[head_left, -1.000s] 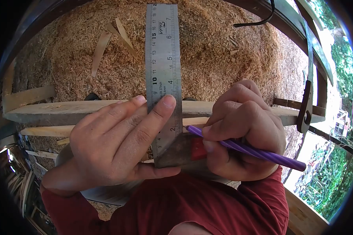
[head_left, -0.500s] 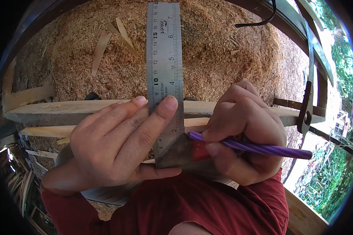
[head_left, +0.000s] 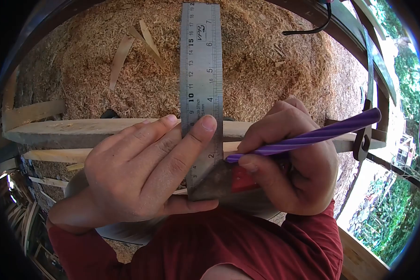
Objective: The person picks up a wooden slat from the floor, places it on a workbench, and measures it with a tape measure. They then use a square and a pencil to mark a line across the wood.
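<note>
A steel ruler points away from me across a pale wooden board. My left hand presses on it, fingers over the blade and thumb along its near end. Purple and striped, a pencil-like pen is pinched in my right hand, its tip touching beside the ruler's right edge near the 2 inch mark. Below the right fingers shows a red piece, partly covered by the hand, next to a dark metal part at the ruler's near end.
Wood shavings cover the ground beyond the board, with thin wooden strips on them. A saw-like tool with a dark handle rests upright at the right end of the board. A black cable hangs at the upper right.
The ruler and the fingers of my left hand have shifted slightly right. The pen's back end has swung up and away from me, while its tip stays by the ruler.
</note>
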The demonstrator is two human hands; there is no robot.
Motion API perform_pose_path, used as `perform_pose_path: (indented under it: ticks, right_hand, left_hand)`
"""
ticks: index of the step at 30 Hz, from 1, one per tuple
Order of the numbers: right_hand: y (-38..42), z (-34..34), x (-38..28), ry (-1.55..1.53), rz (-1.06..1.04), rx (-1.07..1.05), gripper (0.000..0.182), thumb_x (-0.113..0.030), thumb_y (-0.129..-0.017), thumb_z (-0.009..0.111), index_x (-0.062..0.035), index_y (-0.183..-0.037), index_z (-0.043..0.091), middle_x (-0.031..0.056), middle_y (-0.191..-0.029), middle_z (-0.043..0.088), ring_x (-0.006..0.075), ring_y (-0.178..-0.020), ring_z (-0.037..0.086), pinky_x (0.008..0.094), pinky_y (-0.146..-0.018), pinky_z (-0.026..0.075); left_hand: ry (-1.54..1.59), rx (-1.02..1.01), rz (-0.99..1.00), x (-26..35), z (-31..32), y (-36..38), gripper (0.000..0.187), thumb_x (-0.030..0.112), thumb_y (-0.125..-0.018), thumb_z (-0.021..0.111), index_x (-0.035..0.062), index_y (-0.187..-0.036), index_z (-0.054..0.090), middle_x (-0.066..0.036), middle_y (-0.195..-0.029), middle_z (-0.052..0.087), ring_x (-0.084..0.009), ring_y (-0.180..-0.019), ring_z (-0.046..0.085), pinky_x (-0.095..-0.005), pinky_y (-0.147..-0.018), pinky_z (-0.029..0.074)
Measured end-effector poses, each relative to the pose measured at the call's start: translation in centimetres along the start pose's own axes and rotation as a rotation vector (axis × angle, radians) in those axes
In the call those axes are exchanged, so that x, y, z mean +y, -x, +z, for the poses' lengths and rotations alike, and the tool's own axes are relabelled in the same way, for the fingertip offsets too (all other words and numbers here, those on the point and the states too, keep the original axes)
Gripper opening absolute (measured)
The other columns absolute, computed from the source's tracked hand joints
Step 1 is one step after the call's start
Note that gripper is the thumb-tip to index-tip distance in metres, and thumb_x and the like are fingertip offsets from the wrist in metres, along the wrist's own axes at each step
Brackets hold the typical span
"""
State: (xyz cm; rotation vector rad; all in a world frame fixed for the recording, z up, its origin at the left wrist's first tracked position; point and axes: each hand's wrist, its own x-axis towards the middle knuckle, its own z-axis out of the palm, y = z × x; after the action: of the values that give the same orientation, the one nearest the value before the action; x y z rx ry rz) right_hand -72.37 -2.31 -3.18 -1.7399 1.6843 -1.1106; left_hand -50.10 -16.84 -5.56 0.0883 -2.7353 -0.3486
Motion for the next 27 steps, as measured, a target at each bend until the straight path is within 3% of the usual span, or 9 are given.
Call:
perform_pose_path:
  ticks: [3,8,9,12,16,18,19,25,27]
  right_hand:
    - [-0.2,0.0,0.1,0.034,-0.066,-0.027,0.016,-0.004,-0.089,0.084,-0.0027,-0.102,0.075,0.0063,-0.092,0.075,0.0206,-0.076,0.063,0.0380,-0.077,0.046]
    - [0.1,0.4,0.2,-0.054,-0.018,0.034,0.013,0.006,-0.097,0.073,0.0030,-0.108,0.067,0.0120,-0.094,0.073,0.0147,-0.073,0.064,0.0303,-0.067,0.048]
    - [0.2,0.9,-0.1,-0.212,0.040,0.121,0.006,0.000,-0.103,0.068,0.0046,-0.106,0.064,0.0132,-0.093,0.072,0.0126,-0.072,0.064,0.0272,-0.063,0.048]
    - [0.4,1.3,-0.6,-0.328,0.087,0.264,0.011,-0.009,-0.108,0.066,0.0021,-0.104,0.065,0.0133,-0.091,0.072,0.0147,-0.071,0.064,0.0292,-0.064,0.050]
    - [0.2,-0.1,0.9,-0.202,-0.131,0.117,0.021,-0.021,-0.108,0.070,-0.0010,-0.105,0.068,0.0123,-0.088,0.071,0.0178,-0.070,0.063,0.0325,-0.064,0.048]
    - [0.0,-0.5,0.9,0.108,-0.269,0.013,0.022,-0.027,-0.102,0.079,-0.0064,-0.107,0.074,0.0122,-0.086,0.070,0.0215,-0.068,0.061,0.0372,-0.063,0.045]
    - [0.1,-0.4,0.6,0.178,-0.243,-0.017,0.037,-0.040,-0.088,0.090,-0.0100,-0.107,0.078,0.0091,-0.087,0.069,0.0234,-0.071,0.060,0.0393,-0.066,0.044]
    - [1.2,-0.1,-1.0,0.438,-0.209,0.002,0.063,-0.057,-0.066,0.093,-0.0117,-0.108,0.078,0.0044,-0.094,0.064,0.0259,-0.082,0.062,0.0400,-0.073,0.046]
    - [1.8,0.1,-0.8,0.509,-0.239,0.010,0.062,-0.055,-0.067,0.094,-0.0114,-0.109,0.078,0.0057,-0.096,0.064,0.0267,-0.084,0.063,0.0409,-0.074,0.048]
  left_hand:
    - [-0.002,-0.005,-0.002,-0.1,0.0,0.1,0.105,0.081,-0.086,0.076,-0.0078,-0.142,0.071,-0.017,-0.102,0.080,-0.0341,-0.086,0.079,-0.0438,-0.077,0.067]
    - [0.005,0.008,-0.010,-0.1,0.0,0.0,0.104,0.081,-0.086,0.077,-0.0066,-0.141,0.072,-0.017,-0.102,0.080,-0.0335,-0.087,0.079,-0.0438,-0.077,0.067]
    - [-0.004,0.005,-0.006,-0.1,0.1,0.1,0.104,0.082,-0.086,0.076,-0.0062,-0.142,0.072,-0.016,-0.102,0.080,-0.0335,-0.087,0.079,-0.0436,-0.077,0.067]
    - [-0.013,0.002,-0.008,0.0,0.0,0.1,0.105,0.081,-0.085,0.077,-0.0056,-0.143,0.072,-0.016,-0.101,0.080,-0.0337,-0.088,0.079,-0.0431,-0.078,0.067]
    - [0.016,-0.003,-0.028,0.1,0.0,0.1,0.106,0.080,-0.083,0.079,-0.0050,-0.146,0.069,-0.016,-0.098,0.079,-0.0343,-0.089,0.079,-0.0423,-0.078,0.066]
    - [0.008,0.012,-0.032,0.2,0.0,0.2,0.106,0.079,-0.083,0.080,-0.0044,-0.147,0.069,-0.016,-0.097,0.079,-0.0343,-0.090,0.079,-0.0423,-0.077,0.066]
    - [0.006,0.023,-0.036,0.3,0.0,0.2,0.105,0.078,-0.082,0.081,-0.0037,-0.148,0.068,-0.016,-0.096,0.078,-0.0344,-0.090,0.080,-0.0423,-0.077,0.065]
    - [0.011,0.057,-0.028,0.4,0.1,0.6,0.102,0.076,-0.083,0.082,-0.0015,-0.148,0.069,-0.016,-0.103,0.079,-0.0331,-0.092,0.080,-0.0420,-0.076,0.064]
    - [-0.014,0.071,-0.018,0.2,0.4,0.9,0.102,0.077,-0.084,0.080,-0.0007,-0.149,0.069,-0.016,-0.104,0.079,-0.0325,-0.092,0.080,-0.0418,-0.076,0.064]
